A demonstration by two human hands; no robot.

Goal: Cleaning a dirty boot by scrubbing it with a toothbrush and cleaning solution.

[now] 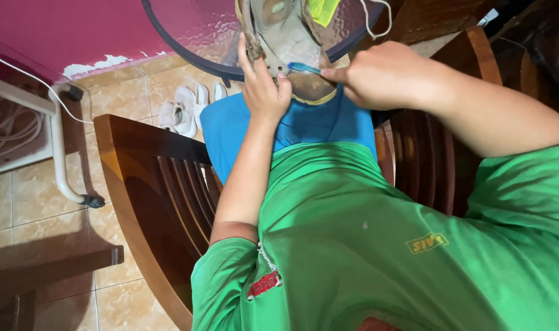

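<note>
The left hand point(262, 86) sits at about twelve o'clock in the head view, its fingers grasping the near end of a worn grey-brown sandal point(285, 43), thumb pressed on the footbed and the index finger stretched up along the left strap. The sandal lies sole-down, half on the round glass tabletop point(187, 37) and half over the person's blue shorts point(230, 132), its heel toward the body.

The right hand point(383, 73) comes in from two o'clock, fingers clenched around the handle of a small brush with a blue head point(304, 67). The brush head touches the sandal's heel area, just beside the left thumb.

A yellow-green tag point(322, 9) and a white cord point(377, 18) lie on the tabletop at one o'clock, near the sandal's far end.

At ten o'clock a pair of white sneakers point(184, 107) rests on the beige tiled floor point(34, 196), under the tabletop's edge. A dark wooden chair point(150, 178) with a slatted back stands at eight o'clock beside the person's green shirt point(365, 245). A white metal frame point(58, 147) stands at nine o'clock against the magenta wall point(58, 30).
</note>
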